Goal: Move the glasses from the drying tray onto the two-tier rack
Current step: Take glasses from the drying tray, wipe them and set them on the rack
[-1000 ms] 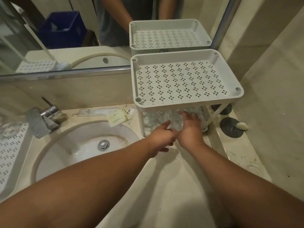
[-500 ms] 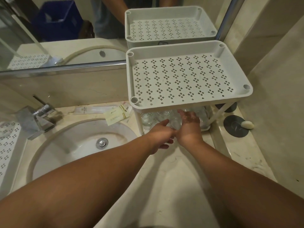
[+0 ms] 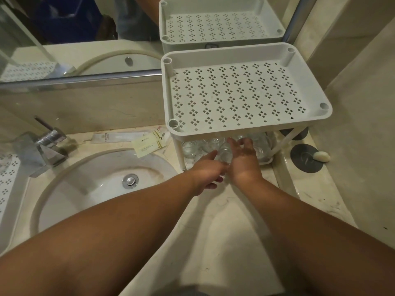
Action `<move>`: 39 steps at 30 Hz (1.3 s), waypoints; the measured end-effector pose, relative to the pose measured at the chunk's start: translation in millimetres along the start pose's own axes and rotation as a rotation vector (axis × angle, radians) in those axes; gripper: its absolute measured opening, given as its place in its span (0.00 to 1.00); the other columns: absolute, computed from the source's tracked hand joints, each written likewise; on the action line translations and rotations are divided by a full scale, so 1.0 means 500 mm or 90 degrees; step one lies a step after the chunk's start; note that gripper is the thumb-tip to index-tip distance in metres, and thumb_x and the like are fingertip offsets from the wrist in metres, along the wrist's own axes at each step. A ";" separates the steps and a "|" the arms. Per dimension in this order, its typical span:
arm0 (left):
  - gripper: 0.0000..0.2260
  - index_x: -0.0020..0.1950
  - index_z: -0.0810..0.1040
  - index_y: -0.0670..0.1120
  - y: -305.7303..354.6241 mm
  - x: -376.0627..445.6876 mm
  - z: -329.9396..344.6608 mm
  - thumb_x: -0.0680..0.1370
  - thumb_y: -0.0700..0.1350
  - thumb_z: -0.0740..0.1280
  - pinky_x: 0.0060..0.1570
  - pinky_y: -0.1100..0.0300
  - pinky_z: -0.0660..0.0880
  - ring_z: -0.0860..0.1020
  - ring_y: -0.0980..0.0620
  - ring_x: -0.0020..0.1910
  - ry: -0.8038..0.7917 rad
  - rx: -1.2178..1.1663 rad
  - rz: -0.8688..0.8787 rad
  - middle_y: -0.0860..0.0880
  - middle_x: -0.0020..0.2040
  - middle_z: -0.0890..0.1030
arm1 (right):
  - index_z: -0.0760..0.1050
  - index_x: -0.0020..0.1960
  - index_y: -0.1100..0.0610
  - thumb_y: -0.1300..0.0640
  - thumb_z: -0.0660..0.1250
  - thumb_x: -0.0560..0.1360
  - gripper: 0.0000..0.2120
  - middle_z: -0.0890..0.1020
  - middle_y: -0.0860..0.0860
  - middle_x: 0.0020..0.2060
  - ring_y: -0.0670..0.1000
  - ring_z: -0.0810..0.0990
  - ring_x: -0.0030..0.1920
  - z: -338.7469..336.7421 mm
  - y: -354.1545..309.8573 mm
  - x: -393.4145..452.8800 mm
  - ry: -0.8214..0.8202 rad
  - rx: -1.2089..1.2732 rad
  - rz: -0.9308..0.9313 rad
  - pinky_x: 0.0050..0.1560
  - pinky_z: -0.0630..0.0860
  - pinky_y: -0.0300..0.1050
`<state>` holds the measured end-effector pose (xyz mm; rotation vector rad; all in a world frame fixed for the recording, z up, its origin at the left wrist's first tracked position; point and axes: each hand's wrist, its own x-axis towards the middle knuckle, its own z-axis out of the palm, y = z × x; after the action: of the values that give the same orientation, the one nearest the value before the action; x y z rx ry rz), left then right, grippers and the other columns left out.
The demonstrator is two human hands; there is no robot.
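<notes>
The white two-tier rack (image 3: 316,116) stands at the back right of the counter; its perforated top tier holds nothing. Several clear glasses (image 3: 190,147) stand on the lower tier, partly hidden under the top one. At the lower tier's front edge a clear glass (image 3: 225,155) sits between my hands. My left hand (image 3: 207,174) presses it from the left with the thumb, while my right hand (image 3: 243,161) cups it from the right, fingers curled over its far side. The white perforated drying tray (image 3: 8,189) shows at the far left edge.
A round sink (image 3: 102,178) with a chrome tap (image 3: 42,150) lies left of the rack. Paper sachets (image 3: 149,142) rest behind the sink. Right of the rack, a dark round disc (image 3: 305,159) carries a piece of soap (image 3: 321,156). A mirror runs along the back wall.
My view has dropped closer to the rack. Both hands stay at the lower tier's front around the glass; my right fingers have spread a little.
</notes>
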<state>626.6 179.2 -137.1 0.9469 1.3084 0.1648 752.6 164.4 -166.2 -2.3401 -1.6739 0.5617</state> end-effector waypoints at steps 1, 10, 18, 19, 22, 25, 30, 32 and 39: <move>0.36 0.80 0.57 0.59 0.000 -0.001 -0.001 0.75 0.47 0.69 0.40 0.57 0.77 0.81 0.52 0.42 0.000 0.001 0.002 0.53 0.40 0.80 | 0.61 0.76 0.49 0.59 0.70 0.73 0.34 0.61 0.57 0.68 0.59 0.68 0.65 -0.002 -0.002 -0.001 -0.008 -0.012 0.001 0.60 0.72 0.46; 0.35 0.77 0.63 0.56 -0.011 -0.037 -0.021 0.70 0.46 0.68 0.46 0.54 0.79 0.82 0.48 0.52 0.014 -0.004 0.035 0.51 0.54 0.80 | 0.56 0.78 0.46 0.49 0.74 0.72 0.40 0.57 0.56 0.74 0.56 0.63 0.72 -0.036 -0.018 -0.049 0.000 0.003 0.027 0.67 0.69 0.49; 0.29 0.76 0.65 0.52 -0.076 -0.098 -0.086 0.76 0.40 0.66 0.37 0.59 0.73 0.77 0.49 0.42 0.044 0.069 0.107 0.47 0.54 0.78 | 0.69 0.71 0.52 0.51 0.76 0.71 0.32 0.63 0.55 0.69 0.57 0.73 0.64 -0.024 -0.047 -0.159 0.102 0.072 -0.012 0.59 0.76 0.48; 0.29 0.76 0.65 0.52 -0.087 -0.105 -0.101 0.76 0.40 0.66 0.37 0.60 0.73 0.78 0.50 0.42 0.052 0.082 0.113 0.48 0.56 0.77 | 0.69 0.71 0.52 0.51 0.75 0.71 0.31 0.63 0.54 0.70 0.56 0.74 0.63 -0.018 -0.053 -0.170 0.099 0.083 -0.011 0.58 0.76 0.49; 0.27 0.75 0.68 0.52 -0.120 -0.129 -0.150 0.76 0.40 0.66 0.40 0.61 0.73 0.78 0.52 0.44 0.090 0.100 0.124 0.48 0.59 0.76 | 0.68 0.71 0.51 0.52 0.73 0.73 0.29 0.63 0.53 0.70 0.54 0.72 0.64 0.002 -0.076 -0.199 0.093 0.120 -0.017 0.57 0.75 0.46; 0.25 0.74 0.68 0.53 -0.155 -0.157 -0.196 0.76 0.43 0.65 0.54 0.57 0.76 0.78 0.50 0.56 0.157 0.199 0.153 0.49 0.65 0.75 | 0.67 0.71 0.51 0.55 0.71 0.75 0.26 0.64 0.52 0.68 0.50 0.74 0.61 0.030 -0.111 -0.228 0.073 0.177 -0.037 0.56 0.69 0.38; 0.25 0.74 0.68 0.54 -0.203 -0.209 -0.280 0.77 0.47 0.64 0.60 0.59 0.72 0.75 0.52 0.62 0.220 0.349 0.197 0.51 0.69 0.74 | 0.69 0.68 0.49 0.56 0.69 0.75 0.23 0.67 0.49 0.63 0.45 0.73 0.50 0.081 -0.195 -0.259 0.023 0.216 -0.089 0.51 0.68 0.36; 0.24 0.74 0.68 0.54 -0.215 -0.233 -0.316 0.77 0.47 0.64 0.61 0.60 0.71 0.74 0.53 0.63 0.243 0.376 0.210 0.51 0.69 0.74 | 0.68 0.68 0.49 0.56 0.69 0.76 0.23 0.66 0.48 0.63 0.46 0.74 0.51 0.096 -0.235 -0.265 0.010 0.220 -0.108 0.52 0.71 0.38; 0.23 0.73 0.69 0.52 -0.252 -0.316 -0.451 0.78 0.46 0.64 0.62 0.61 0.67 0.73 0.51 0.66 0.337 0.420 0.244 0.49 0.68 0.74 | 0.68 0.68 0.48 0.56 0.69 0.75 0.23 0.64 0.47 0.63 0.50 0.78 0.50 0.134 -0.393 -0.276 -0.004 0.230 -0.212 0.52 0.76 0.47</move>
<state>333.1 117.4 -94.8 1.8061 1.6939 0.3035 515.8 96.5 -126.3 -1.7669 -1.7435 0.7314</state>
